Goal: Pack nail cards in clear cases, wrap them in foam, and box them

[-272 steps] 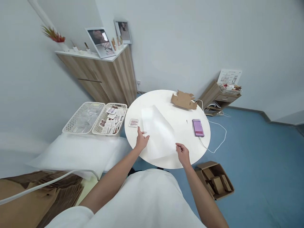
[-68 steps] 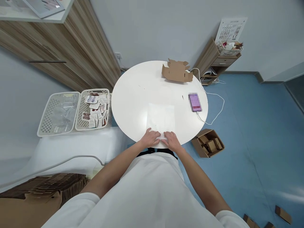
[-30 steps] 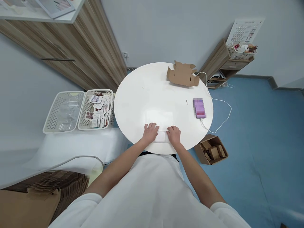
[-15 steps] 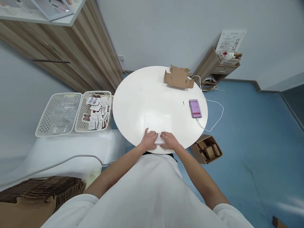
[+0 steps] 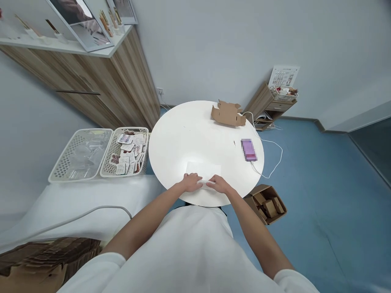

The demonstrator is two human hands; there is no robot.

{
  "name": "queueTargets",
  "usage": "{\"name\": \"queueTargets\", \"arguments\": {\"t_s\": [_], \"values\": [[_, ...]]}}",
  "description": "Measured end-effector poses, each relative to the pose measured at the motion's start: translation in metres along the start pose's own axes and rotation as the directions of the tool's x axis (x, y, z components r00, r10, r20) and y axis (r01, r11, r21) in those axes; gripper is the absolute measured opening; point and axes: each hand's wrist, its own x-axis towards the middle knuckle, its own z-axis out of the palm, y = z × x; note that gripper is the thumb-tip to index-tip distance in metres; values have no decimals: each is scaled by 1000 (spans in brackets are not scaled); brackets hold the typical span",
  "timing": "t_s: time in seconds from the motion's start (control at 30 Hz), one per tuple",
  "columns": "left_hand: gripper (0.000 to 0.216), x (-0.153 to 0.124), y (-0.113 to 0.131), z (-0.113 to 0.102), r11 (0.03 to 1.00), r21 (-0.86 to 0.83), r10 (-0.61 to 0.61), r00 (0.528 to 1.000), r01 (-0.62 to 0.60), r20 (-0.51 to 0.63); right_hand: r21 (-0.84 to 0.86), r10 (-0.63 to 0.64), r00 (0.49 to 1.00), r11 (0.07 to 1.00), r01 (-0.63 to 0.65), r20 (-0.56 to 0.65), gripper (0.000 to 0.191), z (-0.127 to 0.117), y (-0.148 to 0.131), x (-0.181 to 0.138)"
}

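Note:
A thin white sheet (image 5: pixel 203 167) lies on the round white table (image 5: pixel 180 142), near its front edge. At the sheet's near end is a folded or rolled white bundle (image 5: pixel 206 185). My left hand (image 5: pixel 192 182) grips the bundle's left end, fingers bent over it. On the other end, my right hand (image 5: pixel 218 184) pinches it between thumb and fingers. Whether something is wrapped inside cannot be seen.
An unfolded brown cardboard box (image 5: pixel 228 114) lies at the table's back. A purple phone (image 5: pixel 249 149), blurred, rests on the right with a white cable. Left stand baskets of sachets (image 5: pixel 130 152) and clear plastic pieces (image 5: pixel 81 156). A carton (image 5: pixel 265 203) of small boxes is on the floor.
My head has tilted, so the scene sits lower in view. Both hands have moved slightly forward over the sheet with the bundle, and less of the sheet shows beyond them.

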Motion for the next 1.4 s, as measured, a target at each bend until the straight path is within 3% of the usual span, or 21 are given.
{"name": "queueTargets", "arguments": {"t_s": [0.13, 0.33, 0.43, 0.53, 0.63, 0.73, 0.83, 1.1, 1.3, 1.4], "values": [[49, 0, -15, -6, 995, -93, -30, 997, 23, -76, 11, 17, 998, 1000, -16, -65, 30, -3, -4, 7], [33, 5, -41, -5, 967, -173, -216, 964, 189, -157, -30, 102, 974, 993, -110, -203, 28, 1, 6, 18], [29, 7, -48, -3, 953, -158, -287, 940, 260, -183, 2, 149, 937, 988, -156, -315, 28, 4, 17, 23], [33, 5, -47, 0, 942, -99, -336, 889, 321, -312, 56, 201, 877, 979, -196, -436, 29, 10, 28, 22], [35, 1, -38, 6, 964, 7, -224, 831, 264, -510, 144, 250, 789, 968, -204, -561, 35, 20, 40, 13], [32, -1, -21, 19, 985, 160, 37, 838, 61, -545, 318, 361, 694, 927, -198, -623, 43, 31, 49, -4], [31, 2, -5, 36, 967, 249, 171, 856, -52, -487, 514, 496, 639, 839, -178, -588, 46, 43, 51, -22], [36, 14, 1, 69, 971, 240, 126, 853, -1, -507, 826, 669, 672, 544, -150, -318, 57, 68, 27, -31], [35, 26, 0, 69, 976, 218, 110, 841, 9, -530, 918, 747, 619, 384, -100, -245, 69, 54, 20, -11], [35, 39, 1, 62, 981, 195, 95, 851, 9, -516, 930, 738, 634, 358, -79, -231, 76, 36, 22, 3]]}}
